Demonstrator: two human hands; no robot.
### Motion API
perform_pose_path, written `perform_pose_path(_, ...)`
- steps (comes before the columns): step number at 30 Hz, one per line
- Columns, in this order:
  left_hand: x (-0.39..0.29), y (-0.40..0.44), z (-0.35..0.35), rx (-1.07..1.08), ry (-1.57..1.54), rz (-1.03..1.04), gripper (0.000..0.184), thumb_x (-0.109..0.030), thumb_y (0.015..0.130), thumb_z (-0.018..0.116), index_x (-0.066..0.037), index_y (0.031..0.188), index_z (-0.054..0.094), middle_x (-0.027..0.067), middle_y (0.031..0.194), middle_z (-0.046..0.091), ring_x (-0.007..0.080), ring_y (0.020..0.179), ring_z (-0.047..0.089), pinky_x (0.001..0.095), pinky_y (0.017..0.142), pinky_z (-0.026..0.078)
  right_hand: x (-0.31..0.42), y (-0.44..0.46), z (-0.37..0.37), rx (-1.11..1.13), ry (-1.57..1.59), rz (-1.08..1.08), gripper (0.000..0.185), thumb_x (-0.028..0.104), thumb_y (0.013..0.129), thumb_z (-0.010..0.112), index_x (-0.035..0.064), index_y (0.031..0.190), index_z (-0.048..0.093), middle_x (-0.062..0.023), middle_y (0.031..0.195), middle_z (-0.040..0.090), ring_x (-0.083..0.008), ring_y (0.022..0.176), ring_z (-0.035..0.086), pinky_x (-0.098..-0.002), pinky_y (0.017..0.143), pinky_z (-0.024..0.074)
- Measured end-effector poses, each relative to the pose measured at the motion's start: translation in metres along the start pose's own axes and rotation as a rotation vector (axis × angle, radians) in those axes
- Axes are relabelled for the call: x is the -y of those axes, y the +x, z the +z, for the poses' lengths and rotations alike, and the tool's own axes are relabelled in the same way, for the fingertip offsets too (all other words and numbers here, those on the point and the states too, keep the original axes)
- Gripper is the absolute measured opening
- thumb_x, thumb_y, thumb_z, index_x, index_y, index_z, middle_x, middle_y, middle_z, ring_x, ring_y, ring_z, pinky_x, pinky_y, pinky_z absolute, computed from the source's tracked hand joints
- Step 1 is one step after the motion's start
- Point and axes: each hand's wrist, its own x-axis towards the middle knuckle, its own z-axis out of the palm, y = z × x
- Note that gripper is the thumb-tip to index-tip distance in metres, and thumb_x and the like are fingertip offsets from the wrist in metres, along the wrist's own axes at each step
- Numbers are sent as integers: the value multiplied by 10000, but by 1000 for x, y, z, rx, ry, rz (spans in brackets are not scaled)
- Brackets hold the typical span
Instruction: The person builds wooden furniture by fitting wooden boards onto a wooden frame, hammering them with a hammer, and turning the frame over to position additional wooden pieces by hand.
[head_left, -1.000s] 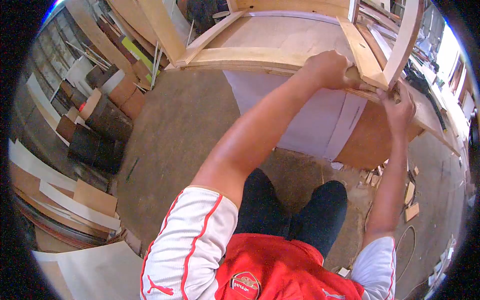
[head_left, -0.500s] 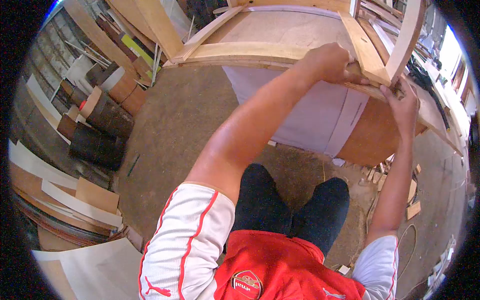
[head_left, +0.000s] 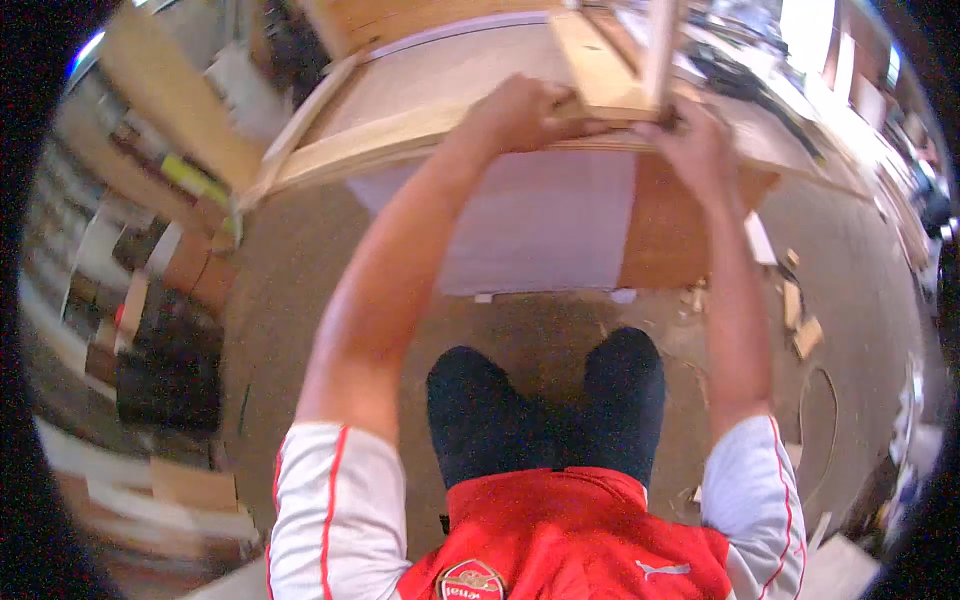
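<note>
At the top of the view, a wooden frame [head_left: 400, 130] lies over a bench with a pale panel [head_left: 540, 225] on its side. My left hand [head_left: 525, 115] is closed at the frame's front edge, its fingers just left of a wooden strip's end. That light wooden strip [head_left: 602, 72] runs back from the front corner, beside an upright post [head_left: 662, 50]. Around the corner below the post, my right hand [head_left: 695, 140] is closed, thumb and fingers against the wood. Whatever small piece may be between the fingers of either hand cannot be made out.
Boards and offcuts [head_left: 150, 480] are stacked at the left, near a dark box [head_left: 170, 365]. Small wood scraps [head_left: 805, 337] and a looped cord [head_left: 820, 400] lie on the floor at the right. More timber and tools cover the surface at the upper right.
The view has turned, so the frame and both hands appear further left and a little higher. Both hands remain at the same corner. The left side of the picture is now blurred.
</note>
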Motion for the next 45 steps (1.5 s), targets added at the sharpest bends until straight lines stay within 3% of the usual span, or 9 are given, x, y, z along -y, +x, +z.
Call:
perform_pose_path(6, -8, 0, -7, -48, -114, 13, 575, -559, 843, 676, -52, 1111, 719, 219, 861, 706, 374, 800, 688, 426, 763, 539, -4, -2, 2, -16, 50, 24, 553, 477, 766, 789, 101, 1162, 699, -125, 999, 724, -271, 961, 687, -410, 839, 519)
perform_pose_path(12, -15, 0, -13, -1, -198, -42, 544, -500, 840, 713, -28, 1111, 716, 235, 923, 706, 383, 867, 686, 411, 791, 530, -8, -3, 3, -26, 2, 38, 558, 462, 772, 782, 109, 1193, 684, -127, 1021, 723, -286, 980, 680, -419, 864, 516)
perform_pose_path(21, -9, 0, -5, -31, -179, -25, 567, -484, 839, 720, 3, 1129, 701, 252, 966, 698, 375, 904, 689, 414, 806, 526, -6, -3, 9, -1, 48, 94, 516, 458, 772, 776, 102, 1138, 701, -124, 1000, 726, -301, 980, 676, -429, 860, 512)
perform_pose_path(27, -22, 2, -17, 76, -99, -113, 571, -472, 843, 719, 16, 1139, 691, 251, 984, 697, 367, 920, 694, 407, 820, 528, -13, -4, 14, -62, -1, 49, 465, 420, 781, 763, 120, 1132, 706, -120, 1004, 725, -307, 959, 678, -431, 838, 518)
perform_pose_path(30, -16, 1, -11, -7, -98, -13, 570, -476, 850, 710, 6, 1153, 688, 239, 973, 700, 371, 898, 696, 406, 799, 534, -14, -4, 14, -55, 5, 64, 448, 396, 777, 769, 118, 1123, 709, -125, 996, 725, -313, 937, 682, -426, 831, 520)
perform_pose_path(36, -8, 2, -13, 61, -85, -19, 575, -549, 868, 651, -35, 1120, 705, 236, 939, 701, 370, 890, 692, 414, 798, 540, -10, 0, 17, -70, 49, 29, 442, 372, 776, 779, 101, 1119, 713, -145, 988, 724, -303, 929, 689, -421, 816, 526)
perform_pose_path(38, -1, 3, -8, 99, 92, -8, 683, -676, 847, 579, -61, 1119, 704, 222, 943, 703, 370, 917, 685, 450, 827, 532, -6, 4, 15, -20, 34, 23, 468, 361, 773, 787, 70, 1131, 706, -160, 1019, 718, -301, 957, 687, -420, 840, 524)
perform_pose_path(42, 15, -6, 8, -20, 183, -27, 833, -844, 771, 466, -157, 1186, 689, 156, 1061, 706, 359, 991, 667, 480, 886, 517, -23, 1, 13, -43, -34, 7, 495, 340, 778, 802, 25, 1144, 695, -167, 1053, 711, -284, 996, 672, -393, 888, 506)
perform_pose_path(45, 46, -36, 8, -72, 227, -77, 839, -845, 752, 500, -190, 1250, 661, 134, 1166, 684, 345, 1075, 642, 447, 930, 507, -24, -5, 5, 14, 22, 109, 487, 320, 783, 806, 20, 1149, 694, -155, 1057, 715, -260, 991, 671, -377, 889, 499)
